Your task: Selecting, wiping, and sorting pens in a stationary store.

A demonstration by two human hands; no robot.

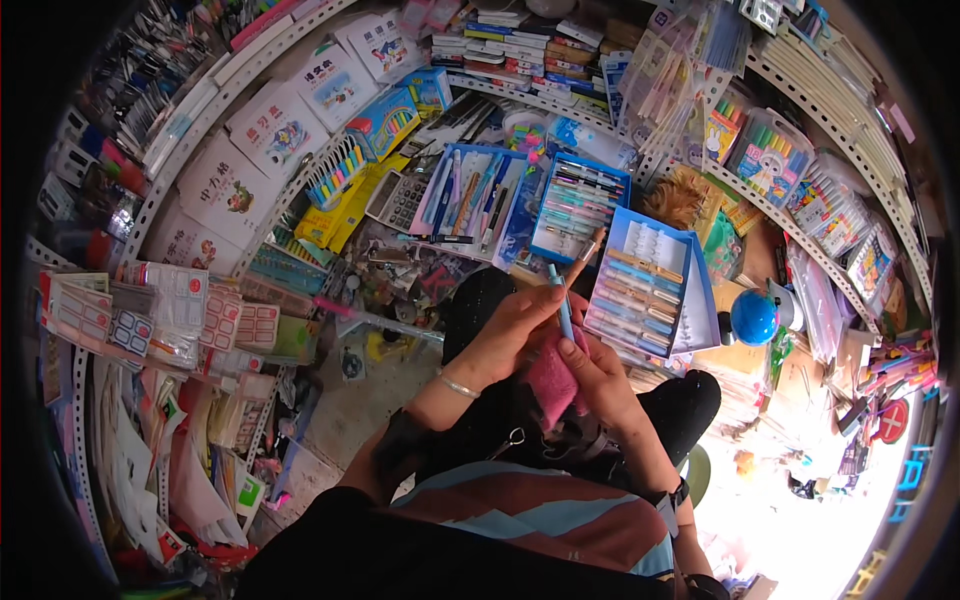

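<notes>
Above my lap, my left hand (510, 334) grips a light-blue pen (561, 296) near its upper end. My right hand (604, 382) presses a pink cloth (555, 382) around the pen's lower part with the thumb. A brush (585, 255) with a wooden-coloured handle sticks out beyond the fingers; which hand holds it is hidden. Just right of my hands, an open box (641, 281) holds a row of blue and tan pens. Ahead lie a blue box of pens (581, 206) and a wider tray of pens (469, 199).
A calculator (399, 199) sits left of the pen tray. Exercise books (277, 135) line the left shelf. Perforated metal shelf rails (795, 210) curve around on both sides. A small blue globe (754, 316) stands at right, beside brightly lit clutter.
</notes>
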